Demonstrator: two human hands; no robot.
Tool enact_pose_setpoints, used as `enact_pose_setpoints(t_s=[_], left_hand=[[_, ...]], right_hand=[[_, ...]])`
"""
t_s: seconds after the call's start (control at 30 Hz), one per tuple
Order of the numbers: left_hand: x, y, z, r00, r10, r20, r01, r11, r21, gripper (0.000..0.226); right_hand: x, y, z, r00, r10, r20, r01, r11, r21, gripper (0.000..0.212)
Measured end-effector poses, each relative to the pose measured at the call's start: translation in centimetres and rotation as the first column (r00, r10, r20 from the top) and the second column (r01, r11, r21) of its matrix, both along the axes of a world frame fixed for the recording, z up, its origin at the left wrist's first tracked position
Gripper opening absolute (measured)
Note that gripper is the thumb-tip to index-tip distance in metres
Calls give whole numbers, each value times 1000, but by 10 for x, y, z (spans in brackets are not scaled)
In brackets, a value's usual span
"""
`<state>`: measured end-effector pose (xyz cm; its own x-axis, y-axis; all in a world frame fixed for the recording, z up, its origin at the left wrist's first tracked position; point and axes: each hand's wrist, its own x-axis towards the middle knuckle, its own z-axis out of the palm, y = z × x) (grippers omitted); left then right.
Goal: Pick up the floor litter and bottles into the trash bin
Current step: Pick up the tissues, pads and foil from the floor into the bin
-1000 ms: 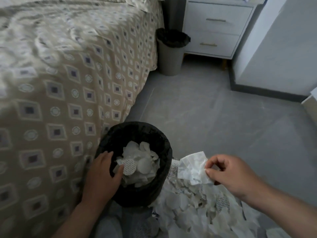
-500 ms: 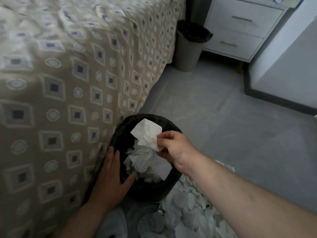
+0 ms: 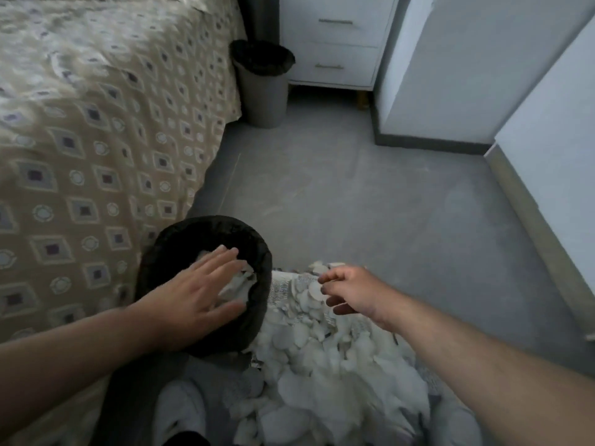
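Note:
A small trash bin (image 3: 257,313) lined with a black bag stands on the grey floor beside the bed. White paper scraps fill it. My left hand (image 3: 196,291) lies flat over the bin's opening, fingers straight, pressing on the paper inside. Right of the bin spreads a pile of white paper litter (image 3: 322,355). My right hand (image 3: 347,291) hovers over the pile's far edge with fingers loosely curled and nothing in them.
A bed with a beige patterned cover (image 3: 96,140) fills the left side. A second grey bin with a black liner (image 3: 264,82) stands by a white nightstand (image 3: 335,40). White walls and a skirting board (image 3: 531,220) run along the right. Bare grey floor (image 3: 370,194) lies ahead.
My right hand dropped the paper piece into the bin and moved back right over the pile, empty. My left hand left the bin's rim and now presses down on the paper inside.

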<state>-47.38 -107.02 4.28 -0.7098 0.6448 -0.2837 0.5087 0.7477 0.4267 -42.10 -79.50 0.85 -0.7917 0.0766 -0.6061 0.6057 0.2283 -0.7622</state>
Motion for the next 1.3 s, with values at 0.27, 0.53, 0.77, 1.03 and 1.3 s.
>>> enact_pose_setpoints(t_s=[0.27, 0.53, 0.77, 1.03, 1.3], left_hand=[[97, 141, -107, 945, 171, 279, -165, 985, -47, 79], [137, 172, -206, 808, 427, 405, -366, 904, -221, 96], [157, 159, -233, 746, 500, 440, -470, 863, -184, 43], [124, 147, -208, 774, 437, 458, -438, 892, -111, 48], [78, 130, -147, 876, 326, 356, -316, 945, -87, 57]], right_hand=[[102, 83, -71, 969, -213, 125, 178, 952, 248, 11], [140, 67, -148, 960, 108, 257, -205, 898, 389, 75], [147, 47, -171, 973, 111, 203, -187, 893, 409, 36], [130, 64, -150, 994, -13, 106, -34, 902, 431, 13], [115, 69, -106, 997, -66, 26, 48, 897, 440, 21]])
